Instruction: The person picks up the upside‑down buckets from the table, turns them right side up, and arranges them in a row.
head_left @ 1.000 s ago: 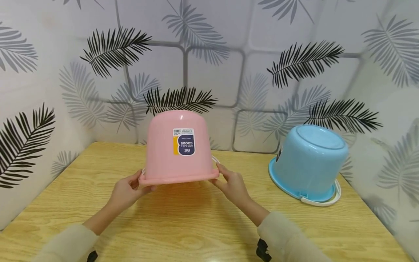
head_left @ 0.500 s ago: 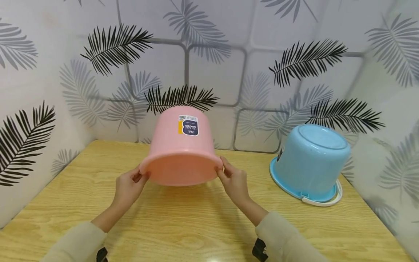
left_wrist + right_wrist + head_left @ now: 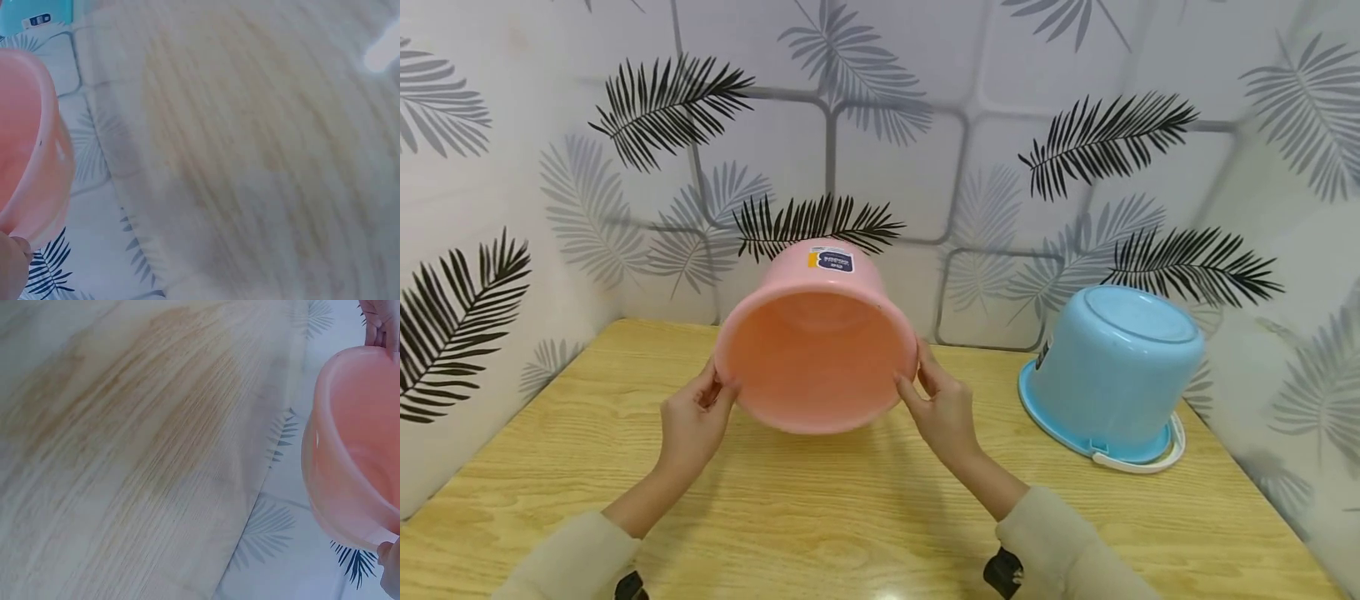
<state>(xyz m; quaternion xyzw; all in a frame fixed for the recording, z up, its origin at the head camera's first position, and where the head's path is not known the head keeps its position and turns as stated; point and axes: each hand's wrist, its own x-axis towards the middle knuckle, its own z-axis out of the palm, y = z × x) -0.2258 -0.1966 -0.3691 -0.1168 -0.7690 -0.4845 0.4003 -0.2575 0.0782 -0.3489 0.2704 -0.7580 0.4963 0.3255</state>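
Note:
A pink bucket (image 3: 816, 362) is tipped so its wide mouth faces me, with a dark blue, white and yellow label on its upper side. My left hand (image 3: 695, 421) pinches the rim on the left, thumb at the inner edge. On the opposite side my right hand (image 3: 942, 412) grips the rim in the same way. Both wrist views catch part of the pink bucket (image 3: 25, 137), its rim curving past the fingers. In the right wrist view the inside of the bucket (image 3: 375, 425) shows pale pink.
Upside down at the right stands a light blue bucket (image 3: 1120, 375), its white handle (image 3: 1142, 462) resting near the table. The wooden table (image 3: 820, 517) meets a leaf-patterned wall (image 3: 895, 183) at the back.
The pink bucket has tilted from nearly upside down until its mouth faces me. Both hands have kept hold of the rim, and the label has shifted upward. The blue bucket stays put.

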